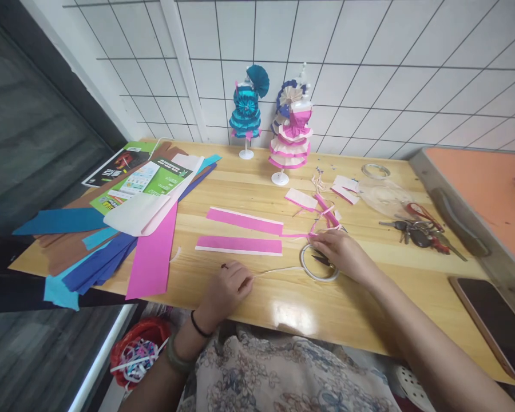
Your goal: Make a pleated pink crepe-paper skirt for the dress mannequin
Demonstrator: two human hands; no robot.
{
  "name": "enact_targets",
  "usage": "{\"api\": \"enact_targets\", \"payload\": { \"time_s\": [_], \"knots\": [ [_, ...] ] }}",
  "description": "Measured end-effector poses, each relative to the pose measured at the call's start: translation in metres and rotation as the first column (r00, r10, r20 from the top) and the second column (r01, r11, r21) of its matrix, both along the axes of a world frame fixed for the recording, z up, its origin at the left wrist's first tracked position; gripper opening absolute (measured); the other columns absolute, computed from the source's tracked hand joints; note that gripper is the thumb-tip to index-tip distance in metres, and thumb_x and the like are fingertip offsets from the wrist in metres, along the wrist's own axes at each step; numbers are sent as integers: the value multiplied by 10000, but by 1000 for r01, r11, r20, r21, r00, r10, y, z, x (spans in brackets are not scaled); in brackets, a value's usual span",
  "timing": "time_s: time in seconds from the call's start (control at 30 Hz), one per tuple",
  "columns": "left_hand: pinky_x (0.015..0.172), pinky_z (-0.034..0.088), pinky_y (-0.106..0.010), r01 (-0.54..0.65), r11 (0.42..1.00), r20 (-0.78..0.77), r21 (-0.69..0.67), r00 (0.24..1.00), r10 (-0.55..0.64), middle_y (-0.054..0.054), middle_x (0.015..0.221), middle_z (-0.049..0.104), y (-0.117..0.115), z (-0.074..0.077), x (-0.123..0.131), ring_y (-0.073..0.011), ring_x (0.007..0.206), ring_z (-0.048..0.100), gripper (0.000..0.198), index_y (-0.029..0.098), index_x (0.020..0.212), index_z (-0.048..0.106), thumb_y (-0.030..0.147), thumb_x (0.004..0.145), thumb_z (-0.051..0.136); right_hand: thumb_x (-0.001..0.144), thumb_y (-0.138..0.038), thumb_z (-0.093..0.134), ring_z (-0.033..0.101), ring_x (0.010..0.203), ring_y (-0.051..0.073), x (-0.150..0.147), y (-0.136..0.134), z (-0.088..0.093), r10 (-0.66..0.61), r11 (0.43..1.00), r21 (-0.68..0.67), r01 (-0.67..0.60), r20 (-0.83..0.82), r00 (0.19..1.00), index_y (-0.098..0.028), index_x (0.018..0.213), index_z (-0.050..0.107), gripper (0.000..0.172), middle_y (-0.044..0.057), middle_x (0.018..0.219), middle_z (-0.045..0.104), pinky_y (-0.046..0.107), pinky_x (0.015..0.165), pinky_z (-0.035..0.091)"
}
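My left hand rests near the table's front edge, its fingers closed on the end of a thin pale strip. That strip runs right to a ring-shaped roll, probably tape. My right hand is above the roll, fingertips pinched at a thin pink paper strip. Dark scissors show partly inside the roll, under this hand. Two pink crepe-paper bands with white edges lie nearby, an upper band and a lower band. Pink and white scraps lie just beyond my right fingers.
Paper-dressed figurines stand at the back, one teal, one pink, another behind. Coloured crepe sheets and a green leaflet cover the left. Keys, a clear roll and a phone lie right. A red basket stands below.
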State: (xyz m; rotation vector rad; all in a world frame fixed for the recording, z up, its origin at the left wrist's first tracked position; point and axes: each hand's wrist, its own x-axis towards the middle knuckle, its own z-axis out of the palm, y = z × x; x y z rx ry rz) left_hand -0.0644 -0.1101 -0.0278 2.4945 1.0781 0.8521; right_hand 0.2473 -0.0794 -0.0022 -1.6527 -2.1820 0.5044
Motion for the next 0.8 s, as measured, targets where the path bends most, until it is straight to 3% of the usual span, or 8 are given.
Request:
{"api": "enact_targets", "payload": {
  "time_s": [0.13, 0.3, 0.47, 0.63, 0.8],
  "knots": [
    [674, 439, -295, -11, 1000, 8, -14, 1000, 11, -26, 699, 577, 0, 0, -1, -153, 726, 537, 113, 172, 716, 505, 106, 807, 497, 872, -374, 442, 586, 706, 181, 3, 6, -5, -66, 993, -98, 62, -33, 997, -180, 747, 653, 313, 62, 757, 665, 289, 685, 434],
    [656, 435, -290, -13, 1000, 15, -13, 1000, 13, -23, 682, 573, 0, 2, 0, -151, 711, 532, 124, 172, 702, 497, 103, 805, 500, 858, -438, 440, 593, 713, 189, 12, 3, 0, -222, 969, -103, 224, 31, 975, -178, 829, 668, 347, 76, 812, 665, 269, 636, 421],
    [673, 442, -296, -13, 1000, 1, -21, 1000, 13, -30, 702, 577, 1, 1, -1, -152, 726, 538, 126, 174, 708, 505, 117, 818, 479, 902, -437, 347, 600, 692, 178, -4, 8, 15, -87, 985, -139, 105, 128, 988, -193, 764, 654, 416, 62, 727, 668, 256, 643, 413],
    [672, 443, -295, -5, 1000, 2, -13, 1000, 5, -22, 684, 572, 1, 4, 0, -147, 709, 540, 130, 176, 708, 506, 120, 820, 470, 846, -309, 444, 614, 639, 176, -27, 27, 17, -61, 970, -187, 154, 428, 902, -184, 718, 631, 258, 83, 723, 679, 252, 550, 379],
    [669, 436, -289, -14, 1000, 10, -15, 1000, 14, -19, 684, 571, 1, 6, 0, -146, 707, 540, 135, 179, 703, 499, 100, 809, 475, 831, -215, 444, 626, 675, 186, -26, 41, 10, -23, 976, -184, 114, 436, 900, -158, 689, 618, 231, 119, 781, 685, 258, 558, 383]
  ]
}}
